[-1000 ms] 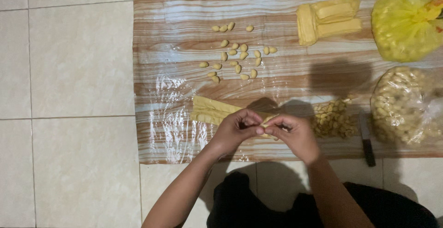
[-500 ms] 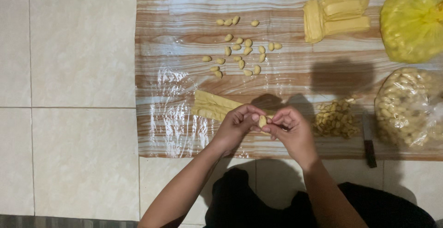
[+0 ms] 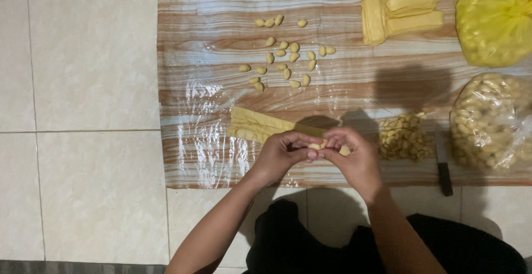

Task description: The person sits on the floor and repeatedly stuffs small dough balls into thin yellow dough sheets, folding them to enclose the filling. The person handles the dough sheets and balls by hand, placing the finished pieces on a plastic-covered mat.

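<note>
Together our left hand (image 3: pixel 282 155) and right hand (image 3: pixel 354 160) pinch 1 dough piece (image 3: pixel 317 146); beyond our fingers (image 3: pixel 327 141) lie 18 shaped pieces (image 3: pixel 285 52).

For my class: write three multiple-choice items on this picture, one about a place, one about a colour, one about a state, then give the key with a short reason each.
1. Where does the knife lie?
A. At the mat's near edge, on the person's right
B. Among the shaped pieces
C. On the bare tiles at the left

2. What colour is the tied bag in the far right corner?
A. Blue
B. Yellow
C. Black

3. What are the hands doing?
A. Resting flat on the mat
B. Lifting the knife
C. Pinching one small dough piece together

Key: 1 A, it lies near the clear bag; 2 B, its plastic is plainly yellow; 3 C, the left hand and right hand meet around it, over the dough strip.
</note>
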